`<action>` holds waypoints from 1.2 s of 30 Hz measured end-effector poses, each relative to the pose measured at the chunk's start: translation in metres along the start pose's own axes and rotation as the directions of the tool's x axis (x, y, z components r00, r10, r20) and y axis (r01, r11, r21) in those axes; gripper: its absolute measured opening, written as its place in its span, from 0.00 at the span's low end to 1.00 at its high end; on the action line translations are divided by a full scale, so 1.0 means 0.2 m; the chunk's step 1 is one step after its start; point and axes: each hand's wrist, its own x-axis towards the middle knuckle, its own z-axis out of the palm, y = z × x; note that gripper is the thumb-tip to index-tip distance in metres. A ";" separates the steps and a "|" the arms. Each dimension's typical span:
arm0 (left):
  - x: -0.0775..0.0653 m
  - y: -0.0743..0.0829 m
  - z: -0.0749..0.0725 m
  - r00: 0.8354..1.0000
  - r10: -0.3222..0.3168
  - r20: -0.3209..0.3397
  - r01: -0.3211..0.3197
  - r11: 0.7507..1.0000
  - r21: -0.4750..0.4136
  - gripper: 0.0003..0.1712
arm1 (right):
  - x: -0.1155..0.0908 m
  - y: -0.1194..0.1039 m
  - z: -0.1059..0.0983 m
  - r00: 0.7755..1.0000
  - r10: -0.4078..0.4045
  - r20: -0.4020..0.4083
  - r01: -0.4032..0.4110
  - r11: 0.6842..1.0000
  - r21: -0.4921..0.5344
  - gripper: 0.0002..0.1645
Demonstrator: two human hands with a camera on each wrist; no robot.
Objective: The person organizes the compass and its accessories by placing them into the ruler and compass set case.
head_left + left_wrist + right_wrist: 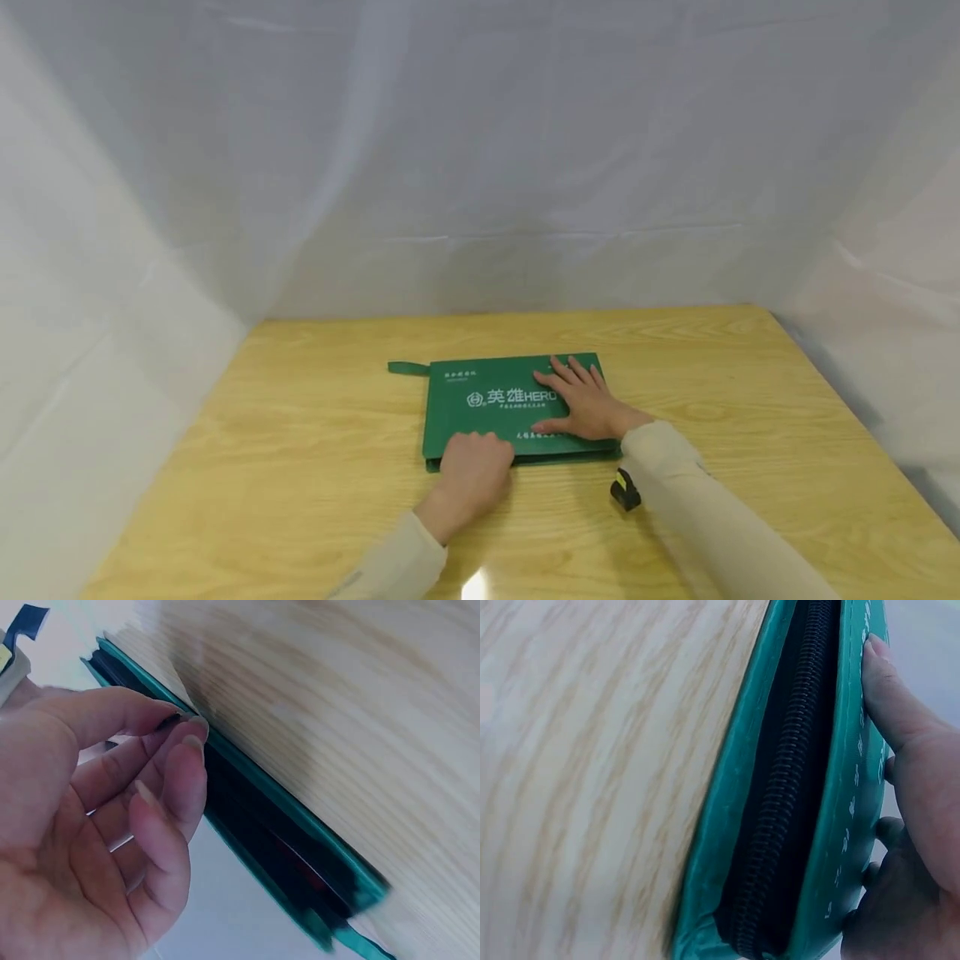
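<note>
A flat green zip case (pixel 457 421) with white lettering lies on the wooden table. At its front edge my left hand (pixel 476 471) has its fingers curled. In the left wrist view the thumb and forefinger pinch a small dark zipper pull (pixel 169 721) at the case's side. Beyond those fingers the dark side between the green edges gapes, with a reddish spot inside. My right hand (pixel 581 408) presses on the right part of the cover, fingers spread. Below it, the right wrist view shows the black zipper (pixel 780 772) with its teeth joined.
A green wrist strap (pixel 408 367) sticks out from the case's back left corner. Wooden tabletop (pixel 300 433) surrounds the case on all sides. Pale sheeting (pixel 525 167) hangs behind the table and at both sides. A small black and yellow device (pixel 624 490) sits at the right wrist.
</note>
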 end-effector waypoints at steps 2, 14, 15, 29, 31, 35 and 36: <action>-0.02 -0.03 0.00 1.000 -0.011 -0.008 0.011 1.000 -0.013 0.07 | -0.01 0.00 0.00 1.000 0.006 -0.001 -0.006 1.000 0.000 0.50; -0.19 -0.25 0.01 0.997 -0.048 -0.063 0.038 0.988 -0.147 0.23 | -0.06 -0.01 -0.01 1.000 0.018 0.012 -0.018 1.000 0.006 0.50; -0.20 -0.27 0.01 0.997 -0.053 -0.059 0.043 0.987 -0.155 0.24 | -0.06 -0.02 -0.01 1.000 0.022 0.014 -0.022 1.000 0.004 0.50; -0.29 -0.48 -0.01 0.993 -0.114 0.019 0.115 0.963 -0.245 0.14 | -0.11 -0.14 -0.02 0.998 0.066 -0.004 -0.066 0.996 -0.068 0.40; -0.29 -0.50 -0.01 0.994 -0.107 0.038 0.113 0.961 -0.252 0.14 | -0.11 -0.15 -0.02 0.998 0.068 -0.004 -0.068 0.995 -0.078 0.39; -0.29 -0.54 -0.01 0.995 -0.092 0.049 0.102 0.962 -0.253 0.12 | -0.12 -0.17 0.00 0.998 0.070 -0.008 -0.070 0.993 -0.093 0.38; -0.29 -0.55 0.00 0.995 -0.082 0.048 0.092 0.964 -0.249 0.12 | -0.12 -0.17 0.01 0.998 0.069 -0.009 -0.070 0.993 -0.097 0.38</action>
